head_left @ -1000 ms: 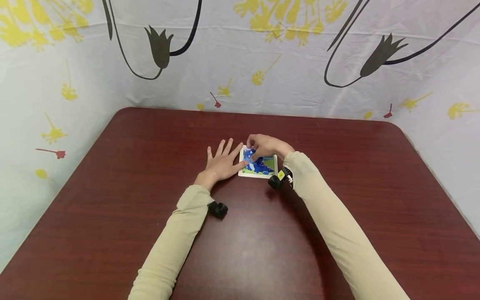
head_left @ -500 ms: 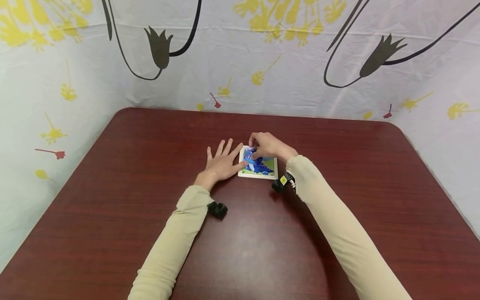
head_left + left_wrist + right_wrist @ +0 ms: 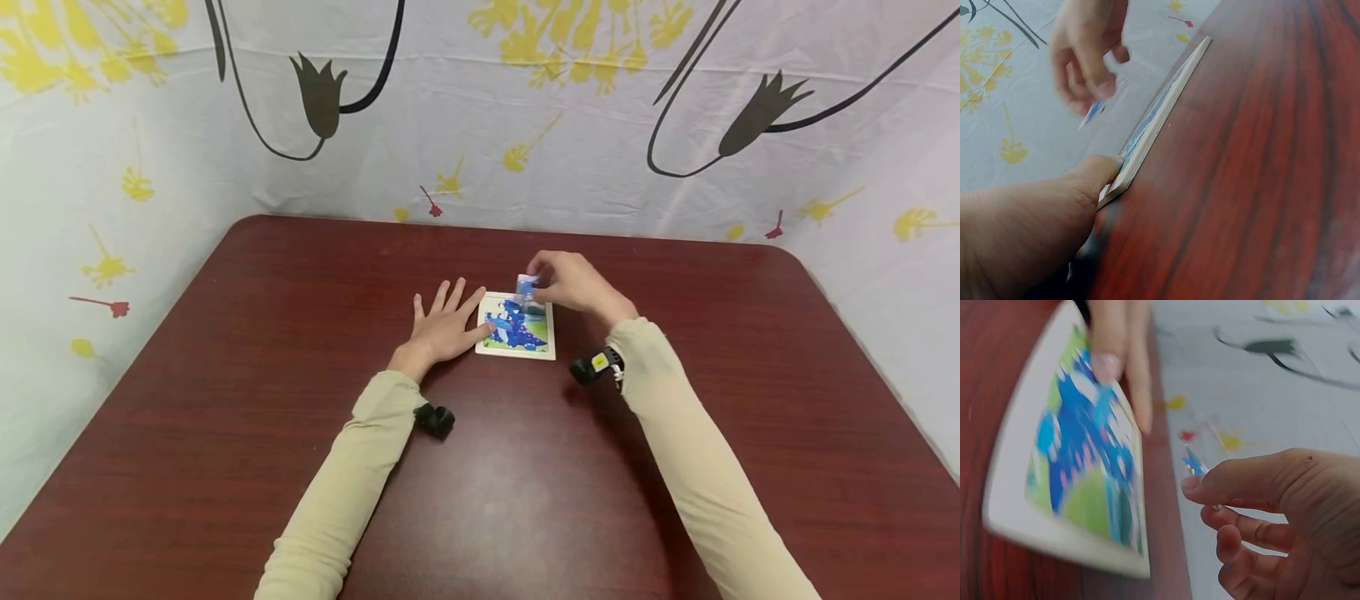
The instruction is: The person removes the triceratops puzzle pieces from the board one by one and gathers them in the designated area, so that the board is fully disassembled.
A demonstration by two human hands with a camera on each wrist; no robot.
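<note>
A small jigsaw puzzle (image 3: 517, 355) with a pale frame lies on the table. Its picture is a blue dinosaur on green. My left hand (image 3: 438, 332) rests at its left side, fingers spread and thumb on the board; the thumb also shows on the board's edge in the left wrist view. Just above the board's top edge, my right hand (image 3: 577, 282) pinches a puzzle piece (image 3: 1192, 461) between thumb and finger. That piece is raised off the board, tilted and partly hidden by the fingers. A pale patch shows near the picture's upper left.
The dark red wooden table (image 3: 480, 500) extends around the puzzle on every side. Behind it hangs a white cloth (image 3: 585, 192) with yellow, red and grey plant prints. Black cameras (image 3: 435, 419) sit on both wrists.
My right hand has moved up and to the right, lifting the puzzle piece out of the picture's upper left. My left hand and the board have stayed put.
</note>
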